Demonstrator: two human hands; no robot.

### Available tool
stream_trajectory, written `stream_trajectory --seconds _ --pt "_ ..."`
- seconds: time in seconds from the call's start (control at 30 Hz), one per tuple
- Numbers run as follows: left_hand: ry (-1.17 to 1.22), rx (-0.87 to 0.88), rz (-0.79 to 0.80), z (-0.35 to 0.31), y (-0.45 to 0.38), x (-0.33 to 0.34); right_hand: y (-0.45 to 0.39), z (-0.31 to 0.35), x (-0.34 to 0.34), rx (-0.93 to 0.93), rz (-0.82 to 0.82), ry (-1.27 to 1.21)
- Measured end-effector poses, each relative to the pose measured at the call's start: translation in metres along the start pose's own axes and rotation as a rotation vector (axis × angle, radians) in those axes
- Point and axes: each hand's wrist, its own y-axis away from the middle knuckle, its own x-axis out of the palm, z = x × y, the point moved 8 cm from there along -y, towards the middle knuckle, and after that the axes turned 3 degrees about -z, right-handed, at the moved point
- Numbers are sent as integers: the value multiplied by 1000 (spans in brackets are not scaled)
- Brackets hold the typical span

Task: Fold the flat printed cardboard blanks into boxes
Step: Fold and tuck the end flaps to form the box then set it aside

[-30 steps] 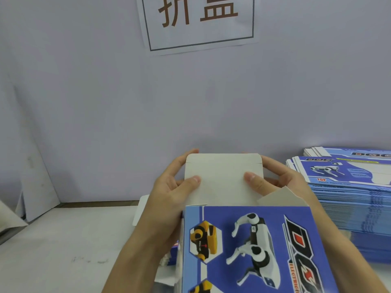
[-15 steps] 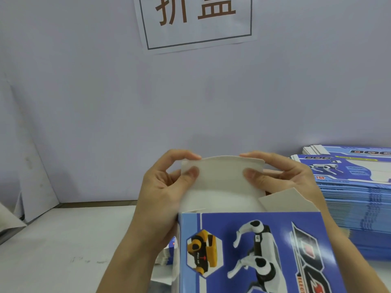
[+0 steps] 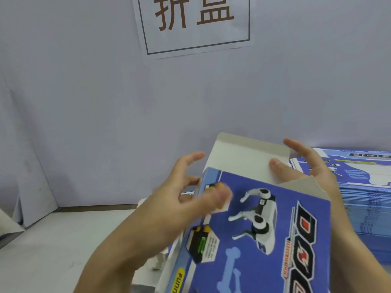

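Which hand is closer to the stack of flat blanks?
Right. The right hand sits just beside the stack of flat blanks; the left hand is across the box.

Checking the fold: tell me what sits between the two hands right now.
In the head view, the box's white top flap stands between the left hand and right hand.
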Motion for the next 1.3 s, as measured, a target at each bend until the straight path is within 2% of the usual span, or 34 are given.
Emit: stream_trajectory --seconds 0.07,0.17,0.23,0.33,0.37,0.4,0.5,0.6,0.63,0.73,0.87,0.93,1.0,1.07,1.17,1.3 --pt "-83 100 3 -11 3 2 -1 0 -6 14 -26 -66" --pt "0 265 -146 -26 4 -6 -3 9 24 116 162 -186" --pt "50 359 -260 -31 4 -14 11 28 49 24 368 -94" --pt "88 414 -295 -34 6 -13 21 41 53 -159 425 119" --pt "107 430 -294 -35 8 -12 21 36 54 -124 438 113" --pt "120 445 -297 -36 9 -11 23 30 57 -70 369 113" --pt "67 470 -311 -37 12 -6 30 24 50 -110 422 37" --pt "70 439 -312 -35 9 4 13 32 53 -72 335 37" --pt "76 441 -337 -35 9 7 14 34 51 -91 329 53" --pt "196 435 -460 -32 9 9 9 33 58 3 284 52" --pt "234 353 -582 -22 6 -7 26 26 42 -100 400 287" --pt "208 329 -577 -21 4 -12 31 25 43 -87 370 260" --pt "267 307 -563 -19 3 -13 24 26 44 -28 209 178" --pt "334 303 -541 -15 2 -11 24 22 44 -67 202 211" --pt "297 312 -494 -17 -1 -5 15 17 41 -86 189 228" --pt "239 435 -522 -24 3 -3 13 12 36 -136 169 111"
